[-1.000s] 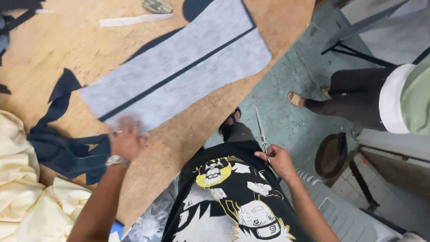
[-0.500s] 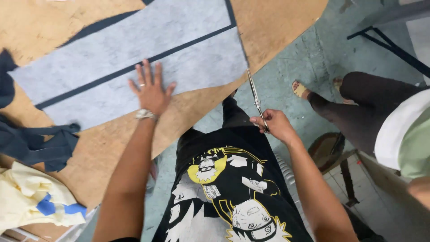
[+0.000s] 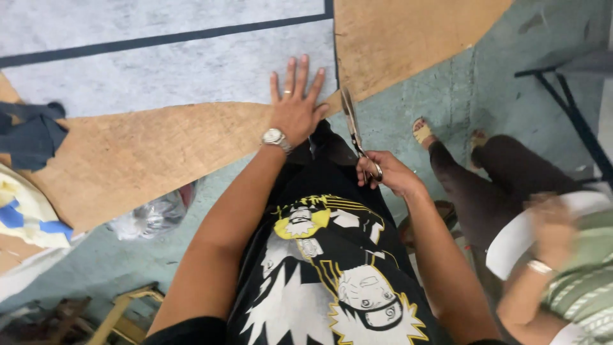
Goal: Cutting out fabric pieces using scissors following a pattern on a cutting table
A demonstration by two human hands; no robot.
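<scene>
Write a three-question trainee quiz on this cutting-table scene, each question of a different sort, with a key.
1. True or false: the left hand lies flat with its fingers spread on the grey fabric.
2. Multiple choice: the right hand holds
A. a tape measure
B. scissors
C. a marker
3. Fill in: the left arm wears a silver ______ at the wrist.

Key
1. True. The palm is down at the fabric's near edge, on the wooden table.
2. B. The blades point away from the person, toward the fabric's corner.
3. Wristwatch.
</scene>
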